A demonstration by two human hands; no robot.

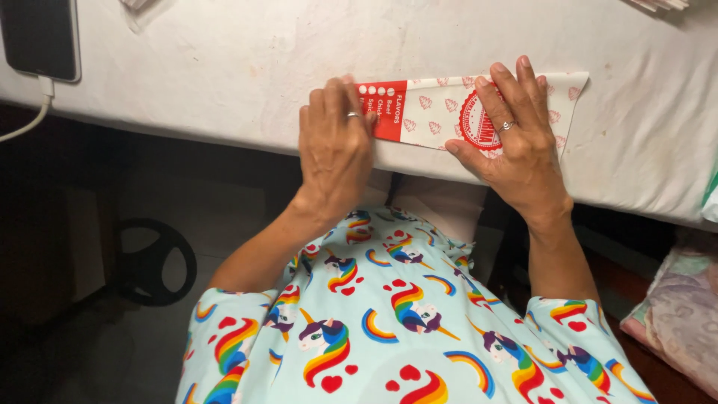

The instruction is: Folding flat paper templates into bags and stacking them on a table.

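A folded white paper wrapper (434, 108) with a red band, red round stamp and small red motifs lies flat at the near edge of the white table (224, 67). My left hand (335, 146) presses palm-down on its left end, covering part of the red band, a ring on one finger. My right hand (516, 138) lies flat on its right part, fingers spread over the round stamp, also with a ring. Neither hand grips the paper; both hold it down against the table.
A dark phone (41, 37) with a white cable (34, 112) lies at the table's far left corner. Below the table edge are a black wheel-like object (153, 262) on the floor and a patterned cushion (673, 314) at the right.
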